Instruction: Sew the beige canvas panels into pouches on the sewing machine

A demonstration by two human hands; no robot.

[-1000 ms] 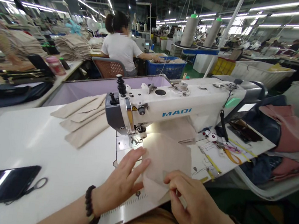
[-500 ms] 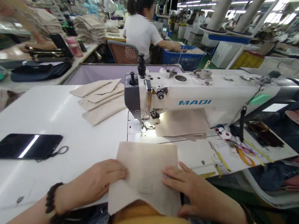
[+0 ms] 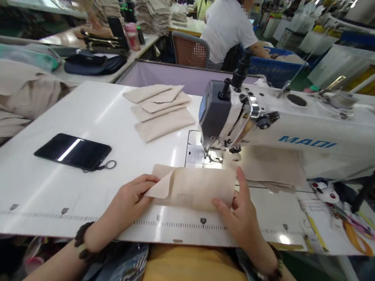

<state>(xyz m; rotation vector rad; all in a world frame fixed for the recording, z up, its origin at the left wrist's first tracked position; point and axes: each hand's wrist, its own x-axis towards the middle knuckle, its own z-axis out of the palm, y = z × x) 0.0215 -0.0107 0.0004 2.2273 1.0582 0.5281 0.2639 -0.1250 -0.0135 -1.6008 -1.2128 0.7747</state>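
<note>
A beige fabric piece (image 3: 202,185), folded over on itself, lies between my hands at the front of the white table. My left hand (image 3: 135,202) pinches its left end, where one corner is turned back. The right end is gripped by my right hand (image 3: 238,211), thumb on the near face and index finger pointing up along the edge. Just beyond the fabric stands the sewing machine (image 3: 307,131), its lit presser foot (image 3: 213,154) close to the fold. More beige pieces (image 3: 272,166) lie under the machine's arm.
Folded beige pieces (image 3: 164,110) lie left of the machine head. A black phone (image 3: 73,151) with a ring strap rests on the left. Scissors with orange handles (image 3: 357,239) and small items sit on the right. A co-worker in white (image 3: 229,25) sits beyond, by a blue basket (image 3: 273,69).
The flat fabric piece has been folded over and moved forward from the table edge. Both hands have shifted to its ends. The camera view has turned left and down.
</note>
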